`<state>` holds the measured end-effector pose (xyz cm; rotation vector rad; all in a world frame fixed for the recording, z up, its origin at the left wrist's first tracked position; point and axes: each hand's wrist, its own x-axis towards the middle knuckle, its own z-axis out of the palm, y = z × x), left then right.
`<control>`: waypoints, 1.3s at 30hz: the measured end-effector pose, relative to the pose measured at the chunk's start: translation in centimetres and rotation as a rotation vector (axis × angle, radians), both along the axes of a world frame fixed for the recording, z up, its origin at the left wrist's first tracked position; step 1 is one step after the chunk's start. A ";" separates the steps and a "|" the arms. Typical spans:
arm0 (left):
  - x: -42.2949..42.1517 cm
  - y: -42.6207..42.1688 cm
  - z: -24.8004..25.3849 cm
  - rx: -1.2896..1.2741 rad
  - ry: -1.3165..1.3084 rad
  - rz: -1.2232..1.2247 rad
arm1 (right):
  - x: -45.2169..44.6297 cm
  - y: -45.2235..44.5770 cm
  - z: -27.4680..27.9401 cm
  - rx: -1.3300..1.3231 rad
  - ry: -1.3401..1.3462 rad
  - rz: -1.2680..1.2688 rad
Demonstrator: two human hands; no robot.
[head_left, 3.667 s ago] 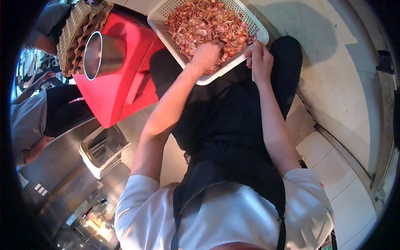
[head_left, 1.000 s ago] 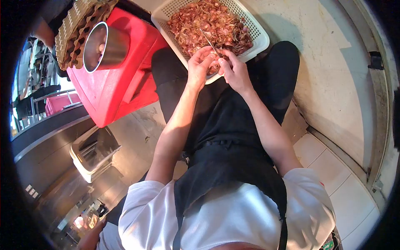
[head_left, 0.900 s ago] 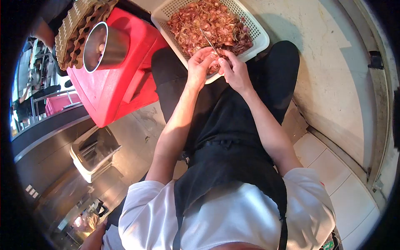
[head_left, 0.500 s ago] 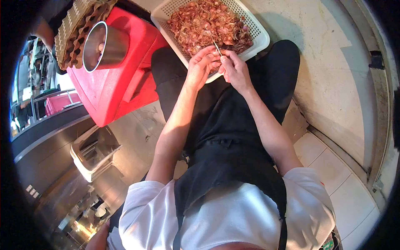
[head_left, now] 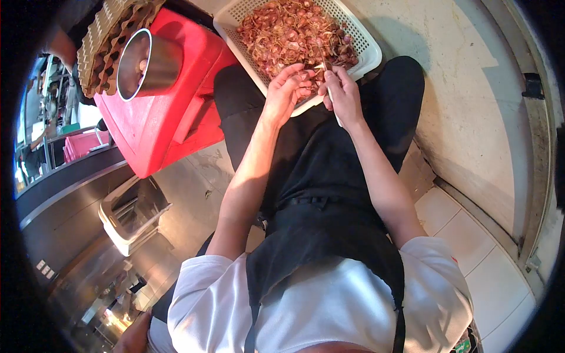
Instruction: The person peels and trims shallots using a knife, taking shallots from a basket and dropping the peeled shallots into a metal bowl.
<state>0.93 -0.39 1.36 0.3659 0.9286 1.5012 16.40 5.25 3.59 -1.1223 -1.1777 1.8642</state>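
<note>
A white perforated basket [head_left: 369, 54] full of small reddish shallots [head_left: 288, 32] rests at my knees. Over its near edge, my left hand [head_left: 288, 85] has its fingers curled round something small that I cannot make out. Just right of it, a little apart, my right hand [head_left: 341, 94] is closed on a knife [head_left: 336, 112], whose white handle shows below the fingers; the blade points up over the shallots. To the left, a steel pot [head_left: 159, 65] with a few peeled shallots [head_left: 143, 65] in it lies tilted on a red plastic box [head_left: 141, 132].
Brown egg trays [head_left: 106, 47] stand beside the pot. A pale-framed bin or stool [head_left: 132, 212] is at the lower left. A wall [head_left: 459, 88] runs along my right. Parts of other people, an arm [head_left: 62, 47] and a hand [head_left: 135, 335], show at the left.
From both hands reaching apart at the basket, they came together over its near edge. Since then my right hand has drawn slightly right with the knife, and the shallots near the blade have shifted.
</note>
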 end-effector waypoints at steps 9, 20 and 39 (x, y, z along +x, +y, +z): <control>-0.2 -0.1 -0.4 0.021 0.001 0.022 | 0.1 -0.4 1.2 0.095 -0.152 0.108; -0.2 -0.1 -0.5 0.062 -0.051 0.034 | -0.1 -0.9 0.4 0.358 -0.240 0.211; 0.3 -0.2 0.1 0.029 0.020 0.033 | -0.9 -1.0 -0.6 0.430 -0.238 0.134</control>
